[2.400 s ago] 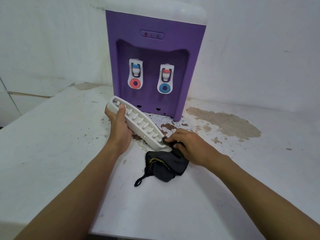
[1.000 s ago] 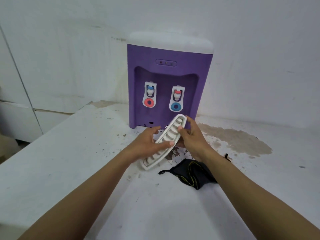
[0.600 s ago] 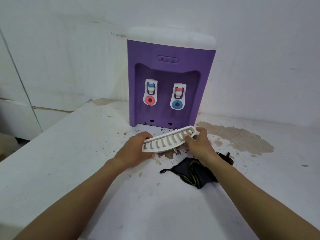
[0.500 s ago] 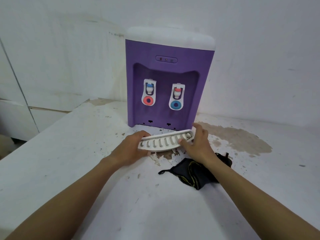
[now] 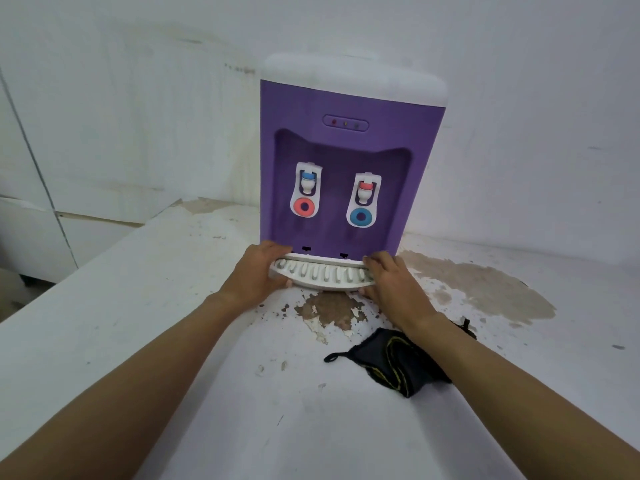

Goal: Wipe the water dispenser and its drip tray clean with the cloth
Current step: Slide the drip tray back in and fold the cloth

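A purple water dispenser (image 5: 349, 154) with a white top stands on the counter against the wall. The white slotted drip tray (image 5: 323, 274) lies level against the dispenser's base, just below its two black slots. My left hand (image 5: 258, 275) grips the tray's left end, fingers over the top and thumb at the front. My right hand (image 5: 389, 278) grips the right end the same way. A black cloth (image 5: 391, 362) with yellow stitching lies crumpled on the counter under my right forearm, held by neither hand.
The white counter (image 5: 156, 306) has peeled, brown patches in front of the dispenser (image 5: 332, 310) and to its right (image 5: 485, 292). The counter's left edge drops off beside a white tiled wall (image 5: 86, 133). Two taps with red and blue rings sit in the dispenser's recess.
Both hands turned the drip tray level and carried it away from me to the dispenser's base. The cloth has stayed on the counter.
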